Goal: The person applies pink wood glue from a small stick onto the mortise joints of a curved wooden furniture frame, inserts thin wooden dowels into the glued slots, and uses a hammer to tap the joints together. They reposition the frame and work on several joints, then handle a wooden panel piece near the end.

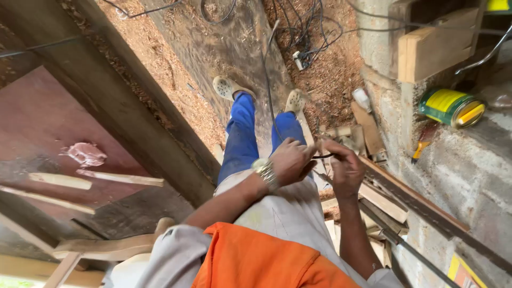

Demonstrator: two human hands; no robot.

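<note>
Cable (324, 156), thin and black, is stretched in a short length between the person's two hands in front of the waist, above the blue trousers (241, 140). Beyond the hands the sawdust floor (224, 48) spreads wide, with a long dark timber beam (133, 122) slanting across it to the left of the left hand. A reddish board (42, 117) with pale wooden offcuts lies further left still. To the right of the right hand rises a rough block wall (469, 176), its ledge carrying a green and yellow tin (450, 106) on its side and a pale wooden block (434, 48) above. Stacked planks and strips (384, 200) lean just below and right of the right hand.

Ahead of both hands, past the light perforated shoes, a tangle of dark wires (304, 32) runs over the sawdust to a white plug strip (298, 60); one long dark line leads from there back toward the hands, though whether it is the same cable cannot be told.

The left hand (290, 160), with a metal wristwatch (265, 170) at the wrist, is curled shut around the near end of the cable, fingers folded inward, probably to anchor it. The right hand (344, 168) pinches the other end between thumb and fingertips, held close to the left, so that the short span stays taut and easy to work at chest-down view.
</note>
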